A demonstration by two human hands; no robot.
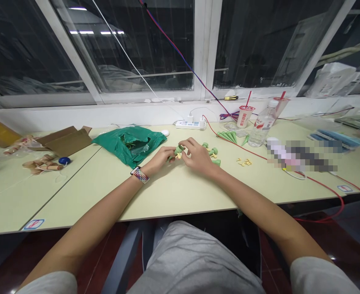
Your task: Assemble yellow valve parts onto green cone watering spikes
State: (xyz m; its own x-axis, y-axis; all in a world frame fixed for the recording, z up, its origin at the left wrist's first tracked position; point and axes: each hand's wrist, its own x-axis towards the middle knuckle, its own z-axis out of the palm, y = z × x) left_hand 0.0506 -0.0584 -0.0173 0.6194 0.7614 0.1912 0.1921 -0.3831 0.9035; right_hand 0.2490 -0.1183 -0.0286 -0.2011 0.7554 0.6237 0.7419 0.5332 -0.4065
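Note:
Between my two hands, above the table (167, 196), is a small green plastic piece (178, 150) with a yellow part on it. My left hand (159, 160) pinches it from the left, a woven band on the wrist. From the other side, the curved fingers and thumb of my right hand (199, 157) close on the same piece and cover part of it. Just beyond my right hand lie several similar green pieces (213, 152) with yellow parts. Small loose yellow pieces (244, 162) are scattered farther right. Several green cones (229, 136) lie behind them.
A torn green plastic bag (112, 141) lies left of my hands, near a cardboard box (63, 141) and wooden toys with a blue ball (64, 161). At right stand a water bottle (259, 128) and a drink cup (244, 117). A red cable (256, 153) crosses the table from a power strip (190, 125).

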